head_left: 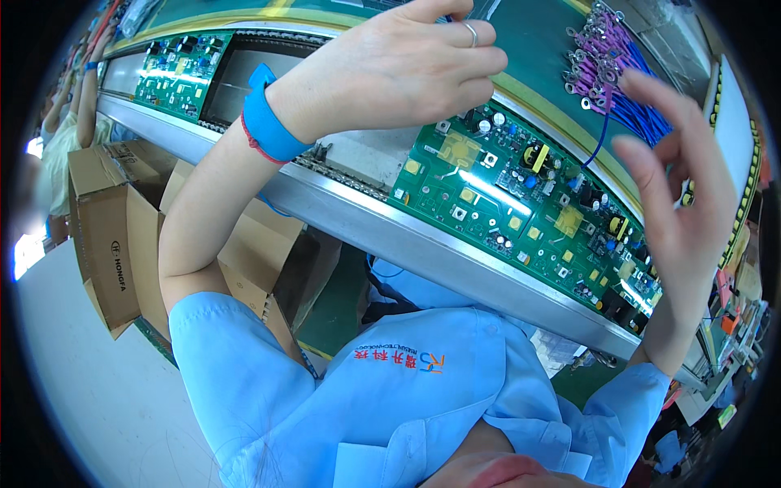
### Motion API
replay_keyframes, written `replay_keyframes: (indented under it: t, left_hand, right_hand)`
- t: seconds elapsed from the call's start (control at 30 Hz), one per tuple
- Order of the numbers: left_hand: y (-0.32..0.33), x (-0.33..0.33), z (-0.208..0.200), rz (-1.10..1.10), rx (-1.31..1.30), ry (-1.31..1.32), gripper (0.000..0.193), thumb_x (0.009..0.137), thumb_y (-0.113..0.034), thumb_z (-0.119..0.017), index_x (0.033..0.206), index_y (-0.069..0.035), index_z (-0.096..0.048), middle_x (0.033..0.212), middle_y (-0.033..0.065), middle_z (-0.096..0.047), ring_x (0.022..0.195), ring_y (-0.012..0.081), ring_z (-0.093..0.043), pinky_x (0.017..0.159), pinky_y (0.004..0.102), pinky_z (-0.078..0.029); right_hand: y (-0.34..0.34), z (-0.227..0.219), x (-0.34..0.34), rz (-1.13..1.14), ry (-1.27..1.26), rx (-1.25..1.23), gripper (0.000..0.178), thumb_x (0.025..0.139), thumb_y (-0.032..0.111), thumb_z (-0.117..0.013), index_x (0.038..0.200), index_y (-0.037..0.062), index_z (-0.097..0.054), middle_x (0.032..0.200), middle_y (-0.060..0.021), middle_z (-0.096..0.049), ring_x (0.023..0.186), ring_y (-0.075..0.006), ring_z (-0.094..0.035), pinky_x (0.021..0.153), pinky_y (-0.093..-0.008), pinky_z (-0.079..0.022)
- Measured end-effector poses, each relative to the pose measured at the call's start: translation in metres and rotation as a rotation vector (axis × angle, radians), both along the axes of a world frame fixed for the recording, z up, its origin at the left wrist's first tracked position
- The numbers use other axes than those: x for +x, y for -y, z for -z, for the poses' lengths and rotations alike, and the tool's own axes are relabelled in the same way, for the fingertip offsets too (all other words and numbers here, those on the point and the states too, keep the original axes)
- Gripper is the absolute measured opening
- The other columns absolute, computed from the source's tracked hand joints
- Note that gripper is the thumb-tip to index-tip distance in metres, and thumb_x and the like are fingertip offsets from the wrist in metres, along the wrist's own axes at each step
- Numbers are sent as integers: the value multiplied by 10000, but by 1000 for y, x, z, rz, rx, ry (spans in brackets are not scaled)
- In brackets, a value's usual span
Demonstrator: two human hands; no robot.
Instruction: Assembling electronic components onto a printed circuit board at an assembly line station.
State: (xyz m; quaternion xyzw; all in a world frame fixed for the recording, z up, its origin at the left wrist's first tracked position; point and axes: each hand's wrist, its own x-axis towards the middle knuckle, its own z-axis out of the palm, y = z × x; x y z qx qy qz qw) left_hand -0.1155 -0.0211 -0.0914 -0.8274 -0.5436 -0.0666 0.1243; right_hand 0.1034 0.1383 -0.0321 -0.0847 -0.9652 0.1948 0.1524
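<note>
My left hand reaches over the conveyor to the top edge of the head view. Its fingers are curled, and a bit of blue wire shows beside them; the fingertips and whatever they hold are hidden. Below it lies a large green circuit board with capacitors, transformers and yellow tape squares. My right hand is raised over the board's right end, thumb and forefinger apart, with nothing seen between them. Near its forefinger is a bundle of blue wires with purple sleeves and ring terminals. One blue wire hangs from there toward the board.
Metal conveyor rails run across in front of me. A second green circuit board sits farther left on the line. Open cardboard boxes stand below at the left. Another person's arm shows at the far left.
</note>
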Motion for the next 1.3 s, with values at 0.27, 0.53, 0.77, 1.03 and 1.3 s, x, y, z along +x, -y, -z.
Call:
replay_keyframes:
  t: [0.27,0.53,0.77,1.03,1.3]
  left_hand:
    - [5,3,13,25,104,-164,115,715,-152,-628,801,-88,-584,931,26,-564,984,188,-560,1006,376,-410]
    - [-5,-7,-11,19,100,172,293,724,-125,-734,1009,-151,-673,1036,24,-616,1074,204,-574,1116,457,-290]
    - [-56,-45,-53,-845,78,439,271,780,-36,-662,1050,-31,-656,984,125,-662,1011,310,-607,969,417,-401]
    - [-105,-93,-8,-433,-86,449,541,718,-67,-633,1252,-19,-558,1234,221,-574,1163,377,-541,1005,414,-440]
    - [-121,-67,-19,-527,-25,8,453,687,-54,-624,1134,-49,-552,1060,174,-591,1107,346,-539,996,477,-351]
  right_hand:
    - [-16,-31,-103,121,60,54,289,810,158,-681,1054,5,-649,1012,-183,-674,958,-356,-632,857,-419,-495]
    - [-47,32,-175,69,131,322,373,764,215,-727,997,-57,-620,1046,-262,-615,976,-418,-636,832,-453,-527]
    - [-50,58,-198,141,48,356,343,758,125,-647,1042,-59,-586,1076,-268,-622,973,-396,-651,806,-461,-539]
    - [-71,4,-160,72,105,-79,315,780,125,-676,1040,-41,-612,907,-204,-671,787,-304,-684,711,-379,-569]
    - [-40,-33,-10,-47,-79,-1078,225,897,179,-663,1015,10,-573,949,-93,-595,775,-141,-635,607,-207,-546]
